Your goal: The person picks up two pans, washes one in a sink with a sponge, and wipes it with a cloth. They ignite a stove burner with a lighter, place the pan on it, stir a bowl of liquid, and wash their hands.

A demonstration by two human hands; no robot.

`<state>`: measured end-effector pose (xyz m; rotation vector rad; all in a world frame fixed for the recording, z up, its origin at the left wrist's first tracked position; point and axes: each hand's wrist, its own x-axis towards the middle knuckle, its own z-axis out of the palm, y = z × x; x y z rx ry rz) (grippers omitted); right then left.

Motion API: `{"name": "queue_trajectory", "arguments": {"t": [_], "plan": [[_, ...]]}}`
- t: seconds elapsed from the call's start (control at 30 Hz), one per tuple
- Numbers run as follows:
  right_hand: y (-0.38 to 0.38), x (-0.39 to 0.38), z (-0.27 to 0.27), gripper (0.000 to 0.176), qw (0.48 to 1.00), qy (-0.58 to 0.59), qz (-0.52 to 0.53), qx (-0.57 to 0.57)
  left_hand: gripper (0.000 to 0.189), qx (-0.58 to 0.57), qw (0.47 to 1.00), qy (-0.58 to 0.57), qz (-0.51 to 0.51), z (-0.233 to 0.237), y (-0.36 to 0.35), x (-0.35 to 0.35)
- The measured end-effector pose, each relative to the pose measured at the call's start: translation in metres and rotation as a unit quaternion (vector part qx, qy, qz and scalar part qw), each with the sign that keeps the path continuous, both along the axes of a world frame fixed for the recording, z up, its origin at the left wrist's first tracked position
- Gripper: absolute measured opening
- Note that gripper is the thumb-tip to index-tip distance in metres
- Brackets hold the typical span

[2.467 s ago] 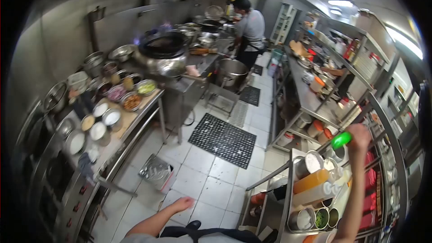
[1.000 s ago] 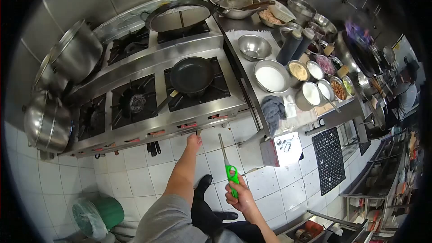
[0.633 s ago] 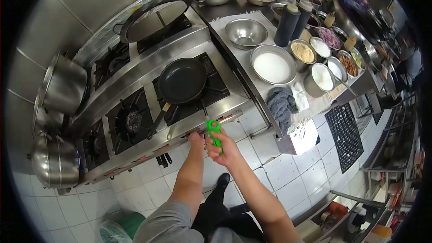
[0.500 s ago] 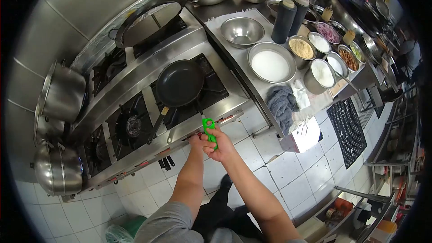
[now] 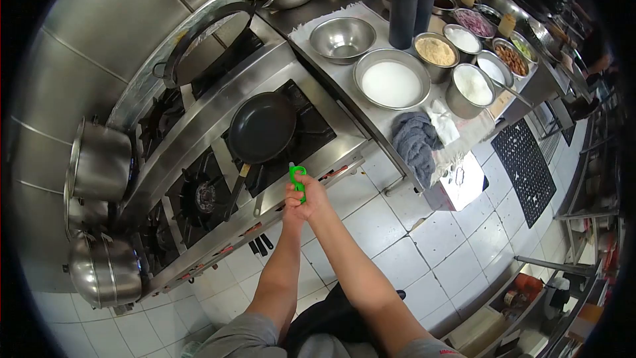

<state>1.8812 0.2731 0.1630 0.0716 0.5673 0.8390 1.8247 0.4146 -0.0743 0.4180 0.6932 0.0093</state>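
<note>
The right hand (image 5: 311, 197) is closed around the green lighter (image 5: 297, 177), formerly above the floor (image 5: 358, 231) and now at the front edge of the stove (image 5: 338, 152), nozzle toward the burner (image 5: 313, 121) under the pan (image 5: 262, 126). The left hand (image 5: 292, 213), partly hidden, adjoins the right; its grip cannot be determined.

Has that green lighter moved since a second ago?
Yes, towards the stove: the green lighter appeared over the floor tiles, beyond the stove's front edge; now it is at that edge, near the black pan.
</note>
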Motion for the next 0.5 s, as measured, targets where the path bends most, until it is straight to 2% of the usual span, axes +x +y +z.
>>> {"name": "queue_trajectory", "arguments": {"t": [0.13,0.33,0.47,0.5], "plan": [[0.003,-0.001,0.005,0.014,1.0,0.018,-0.019,0.014,0.015,0.019,0.999,0.027,-0.026,-0.003,0.004,-0.031],[0.004,-0.006,-0.006,0.013,0.998,0.01,-0.03,0.052,0.005,0.016,0.983,0.17,-0.068,-0.002,-0.003,-0.097],[0.002,-0.002,-0.003,0.013,0.996,0.048,-0.033,0.071,0.014,0.062,0.967,0.241,-0.059,0.004,-0.018,-0.107],[0.002,-0.002,-0.003,0.013,0.995,0.056,-0.031,0.078,0.012,0.056,0.972,0.221,-0.062,0.008,-0.019,-0.104]]}}
